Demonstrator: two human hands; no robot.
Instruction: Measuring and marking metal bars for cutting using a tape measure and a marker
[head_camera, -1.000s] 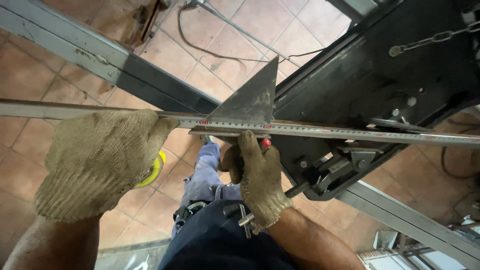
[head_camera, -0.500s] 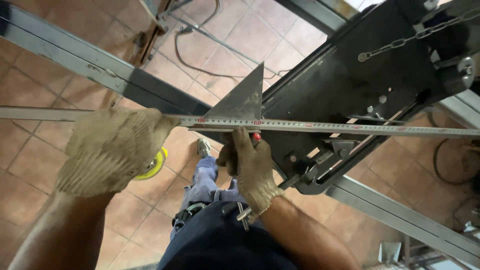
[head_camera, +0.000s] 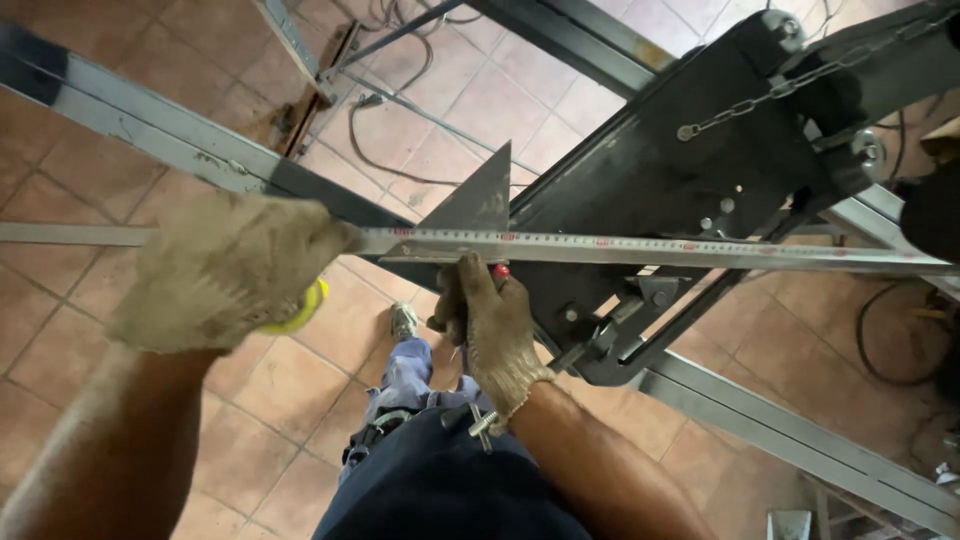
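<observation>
Evidently your gloved left hand (head_camera: 225, 272) clamps the tape-lined metal bar (head_camera: 640, 247) to steady it; your right hand (head_camera: 492, 325) grips a red-tipped marker (head_camera: 498, 270) against the steel triangle (head_camera: 478, 205).

floor: terracotta tiles (head_camera: 300, 385), pale grout | cables (head_camera: 400, 175) trailing across it | light: even, daylight-like

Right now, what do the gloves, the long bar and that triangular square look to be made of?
Gloves on the left hand and right hand: knitted fabric, probably cotton, beige and grubby, with a visible weave.
Long bar: metal, likely steel, dull grey with light scuffs.
Triangular square: flat metal plate, dark and matte, with crisp edges.
</observation>
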